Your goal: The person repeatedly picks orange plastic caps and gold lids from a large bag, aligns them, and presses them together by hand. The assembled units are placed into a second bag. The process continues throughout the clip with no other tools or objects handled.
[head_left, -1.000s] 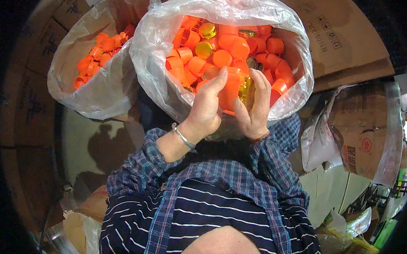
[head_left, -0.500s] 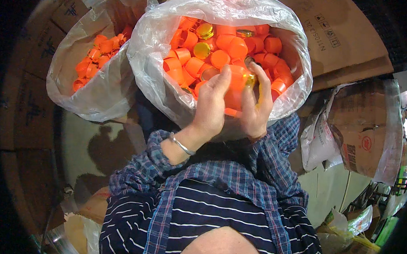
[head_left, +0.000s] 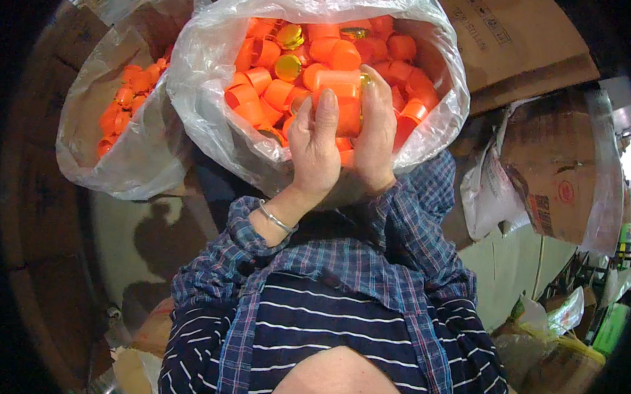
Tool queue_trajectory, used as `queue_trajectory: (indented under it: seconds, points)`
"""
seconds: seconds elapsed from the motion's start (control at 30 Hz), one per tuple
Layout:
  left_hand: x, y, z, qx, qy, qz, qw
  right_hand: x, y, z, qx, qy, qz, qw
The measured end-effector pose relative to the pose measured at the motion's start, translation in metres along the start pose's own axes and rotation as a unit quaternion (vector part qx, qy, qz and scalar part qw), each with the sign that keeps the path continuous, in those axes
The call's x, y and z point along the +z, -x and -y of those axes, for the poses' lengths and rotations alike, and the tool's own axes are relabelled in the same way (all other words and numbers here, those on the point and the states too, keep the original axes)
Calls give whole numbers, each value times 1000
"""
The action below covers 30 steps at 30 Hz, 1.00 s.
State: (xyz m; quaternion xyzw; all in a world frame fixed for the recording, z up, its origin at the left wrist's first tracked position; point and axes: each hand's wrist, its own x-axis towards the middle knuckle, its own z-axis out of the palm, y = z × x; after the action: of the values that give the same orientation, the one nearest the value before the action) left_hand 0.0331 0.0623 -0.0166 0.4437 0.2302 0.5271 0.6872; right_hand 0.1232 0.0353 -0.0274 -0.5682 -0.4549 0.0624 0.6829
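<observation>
Above a large pile of orange plastic caps (head_left: 252, 111), both hands are close together around one orange cylindrical cap (head_left: 339, 87). My left hand (head_left: 317, 145) grips its left side, thumb raised along it. From the other side my right hand (head_left: 374, 140) closes on it, fingers pointing up. A bit of gold (head_left: 365, 79) shows at the cap's right end beside the right fingers; how it sits there is mostly hidden. Gold round lids (head_left: 289, 67) lie among the pile, inside a big box lined with a clear plastic bag (head_left: 220, 141).
At the left stands a second bag-lined box (head_left: 82, 119) holding more orange pieces (head_left: 117, 117). Cardboard cartons (head_left: 556, 164) and a white sack (head_left: 496, 193) are on the right. A large cardboard sheet (head_left: 519, 44) is at the far right, behind the main box.
The view has shifted slightly. Both hands have drawn closer together around the orange cap, and the gold piece, plainer before in the right fingers, is now mostly covered.
</observation>
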Motion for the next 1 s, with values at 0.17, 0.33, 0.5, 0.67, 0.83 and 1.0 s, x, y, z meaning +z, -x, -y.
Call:
queue_trajectory:
  seconds: [0.17, 0.33, 0.5, 0.67, 0.83, 1.0]
  points:
    - [-5, -17, -7, -124, 125, 28, 984, -1, -1, -2, -93, 99, -51, 989]
    - [-14, -35, -14, -203, 165, 67, 963, -12, -10, -4, -175, 175, 15, 969]
    - [-19, -36, -7, -182, 103, 54, 976, -41, -8, -6, -57, 152, 130, 978]
    - [-37, -53, 1, -187, -80, 137, 969, -113, 5, 9, 56, 173, 99, 978]
    - [-26, -63, 22, -167, -276, 252, 913, -135, 20, 23, -26, 267, 254, 929]
    - [-22, -73, 29, -218, -322, 275, 879, -114, 19, 7, 4, 305, 277, 911]
